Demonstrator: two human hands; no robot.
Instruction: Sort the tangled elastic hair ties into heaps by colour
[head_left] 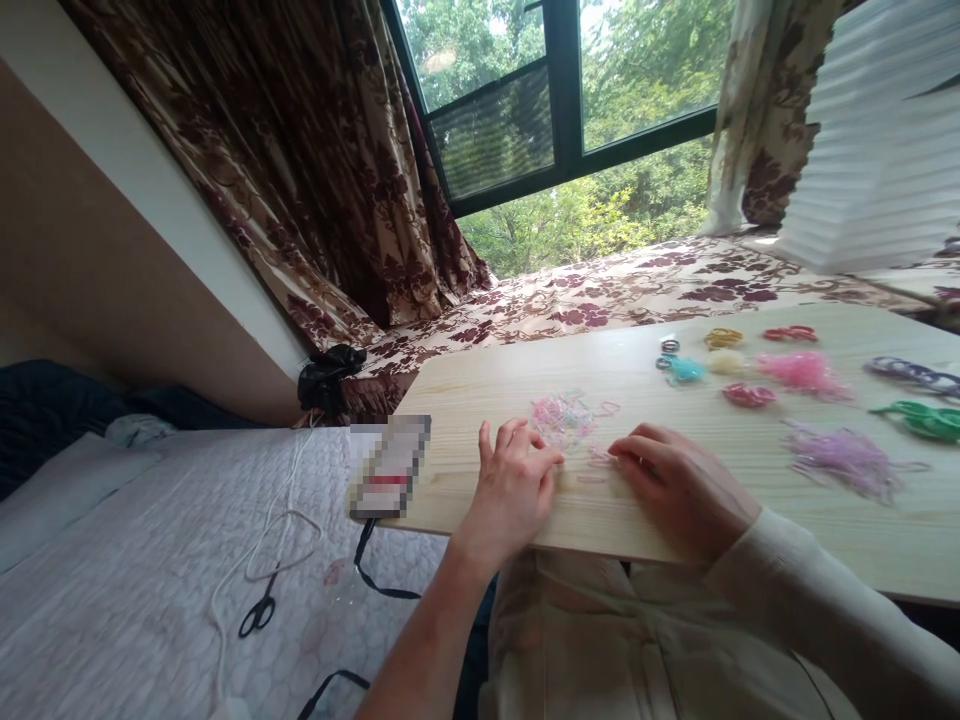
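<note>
A loose pile of thin pastel elastic bands (559, 418) lies on the pale wooden board (480, 385). My left hand (517, 485) rests on the board just below this pile, its fingers parted and nothing visible in them. To its right, my right hand (679, 490) has its fingertips pressed together on a pale pink elastic band (599, 456) lying at the board. The exact grip is partly hidden under the fingers. Another pink band (592, 478) lies flat between the two hands.
Purple bands (847, 460), pink bands (802, 373) and turquoise bands (686, 370) lie rightward, near green (919, 418) and yellow (724, 338) coils. A pixelated phone-like object (394, 468) sits at the board's left edge. Scissors (257, 615) and a white cord (251, 560) lie on the bed.
</note>
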